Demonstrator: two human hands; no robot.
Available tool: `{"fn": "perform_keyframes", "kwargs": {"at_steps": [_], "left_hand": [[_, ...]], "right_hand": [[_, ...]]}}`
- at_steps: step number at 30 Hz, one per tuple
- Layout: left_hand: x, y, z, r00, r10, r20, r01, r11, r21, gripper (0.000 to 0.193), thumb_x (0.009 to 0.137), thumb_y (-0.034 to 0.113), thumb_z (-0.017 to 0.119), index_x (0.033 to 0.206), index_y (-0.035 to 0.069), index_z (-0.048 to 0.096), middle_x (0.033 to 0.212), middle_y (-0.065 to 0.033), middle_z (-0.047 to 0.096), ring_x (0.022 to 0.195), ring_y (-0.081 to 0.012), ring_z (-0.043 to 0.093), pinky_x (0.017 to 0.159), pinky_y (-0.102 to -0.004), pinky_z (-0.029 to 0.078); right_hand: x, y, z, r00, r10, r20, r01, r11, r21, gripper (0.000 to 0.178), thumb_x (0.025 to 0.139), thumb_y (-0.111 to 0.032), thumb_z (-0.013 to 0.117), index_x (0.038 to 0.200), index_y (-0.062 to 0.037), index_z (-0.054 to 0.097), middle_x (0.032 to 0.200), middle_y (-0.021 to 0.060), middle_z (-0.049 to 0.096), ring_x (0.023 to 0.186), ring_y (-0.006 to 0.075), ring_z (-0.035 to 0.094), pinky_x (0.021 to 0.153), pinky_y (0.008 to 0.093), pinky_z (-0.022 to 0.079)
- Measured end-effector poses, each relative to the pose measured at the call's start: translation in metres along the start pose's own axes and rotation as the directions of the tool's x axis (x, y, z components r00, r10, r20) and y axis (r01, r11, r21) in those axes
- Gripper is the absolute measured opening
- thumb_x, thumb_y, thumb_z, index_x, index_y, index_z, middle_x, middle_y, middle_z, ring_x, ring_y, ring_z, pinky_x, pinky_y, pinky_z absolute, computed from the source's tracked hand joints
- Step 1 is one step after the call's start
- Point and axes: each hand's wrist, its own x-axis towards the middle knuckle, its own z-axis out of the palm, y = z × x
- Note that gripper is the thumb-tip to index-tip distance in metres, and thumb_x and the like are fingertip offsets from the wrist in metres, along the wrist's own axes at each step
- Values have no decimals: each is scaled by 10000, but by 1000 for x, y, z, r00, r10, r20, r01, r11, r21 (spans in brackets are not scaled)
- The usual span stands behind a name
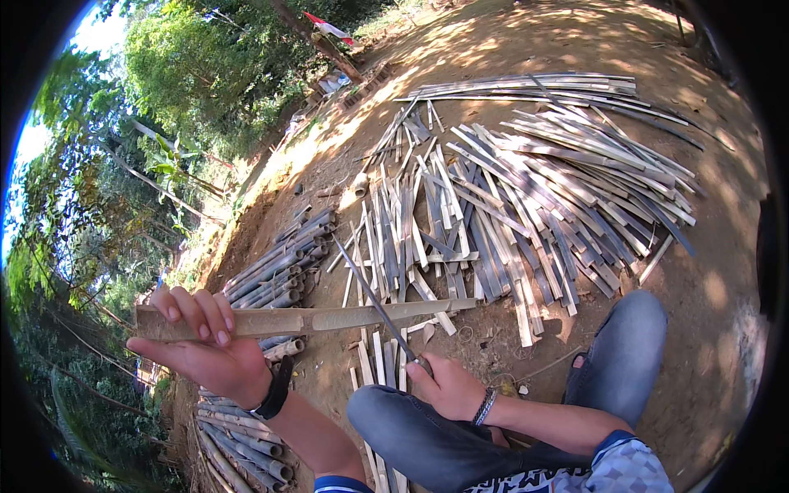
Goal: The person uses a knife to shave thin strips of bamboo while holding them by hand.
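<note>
My left hand [205, 337] is wrapped round the left end of a long, flat bamboo strip [345, 317], thumb below and fingers over the top. The strip lies nearly level in front of me, its far end pointing right. In my right hand [450, 389], closed round the handle, is a long thin-bladed knife [371, 294]. Its dark blade slants up and to the left and crosses the strip near the middle. Whether the edge touches the strip or only passes before it, I cannot tell.
A wide pile of split bamboo strips [559, 189] covers the dirt ground ahead and to the right. Uncut bamboo poles [283, 259] are stacked at the left, with more poles [242, 444] below them. My bent knee [633, 329] rises at the right. Trees stand beyond the slope's edge.
</note>
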Motion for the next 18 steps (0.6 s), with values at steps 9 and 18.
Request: {"fn": "perform_keyframes", "kwargs": {"at_steps": [9, 18], "left_hand": [[3, -3, -7, 996, 42, -75, -38, 998, 51, 498, 946, 597, 358, 849, 111, 402, 572, 14, 320, 406, -73, 294, 380, -203, 253], [6, -4, -14, 992, 74, -105, -64, 993, 94, 486, 959, 573, 356, 848, 102, 399, 578, 15, 311, 410, -63, 278, 383, -199, 252]], "right_hand": [[13, 36, 11, 1000, 8, -28, -11, 993, -118, 389, 953, -345, 484, 926, 41, 521, 664, 245, 603, 666, 436, 610, 601, 496, 468], [27, 66, 13, 992, 105, -77, -106, 994, -13, 414, 957, -366, 471, 893, 37, 543, 652, 232, 596, 663, 424, 609, 614, 474, 463]]}}
